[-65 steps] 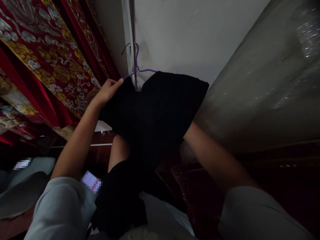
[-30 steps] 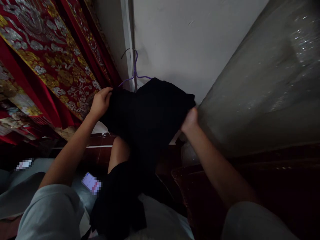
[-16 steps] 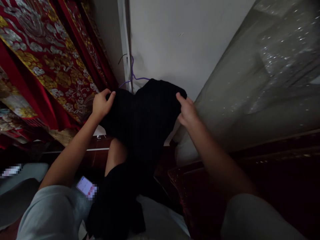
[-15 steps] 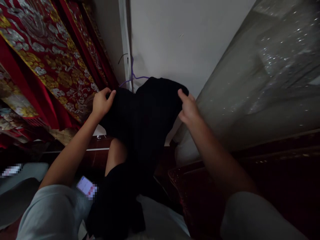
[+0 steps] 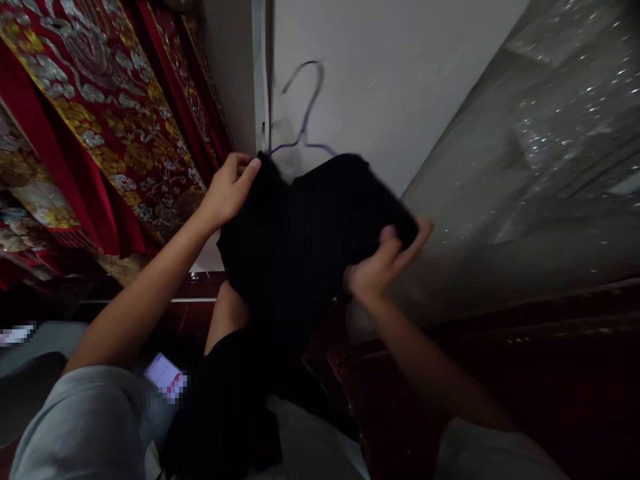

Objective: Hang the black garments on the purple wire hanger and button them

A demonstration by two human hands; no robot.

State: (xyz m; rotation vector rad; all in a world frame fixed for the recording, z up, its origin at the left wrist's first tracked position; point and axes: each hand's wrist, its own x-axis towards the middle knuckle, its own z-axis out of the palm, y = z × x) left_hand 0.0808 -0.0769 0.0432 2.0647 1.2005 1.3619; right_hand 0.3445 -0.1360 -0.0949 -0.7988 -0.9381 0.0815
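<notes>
I hold a black top (image 5: 300, 233) on a purple wire hanger (image 5: 303, 137) in front of me.
My left hand (image 5: 233, 190) pinches one shoulder, likely to keep it seated; my right hand (image 5: 383, 263) is at the opposite sleeve, too blurred to tell whether it grips. The hanger's hook shows against a pale wall (image 5: 395, 67), between a red embroidered hanging (image 5: 110, 127) and clear plastic sheeting (image 5: 500, 187).

Black cloth garment (image 5: 300, 247) on a thin purple hanger (image 5: 303, 137), left fingers (image 5: 249, 173) gripping one shoulder, right fingers (image 5: 389, 248) blurred at its opposite edge, red embroidered drapery (image 5: 145, 127) nearby
</notes>
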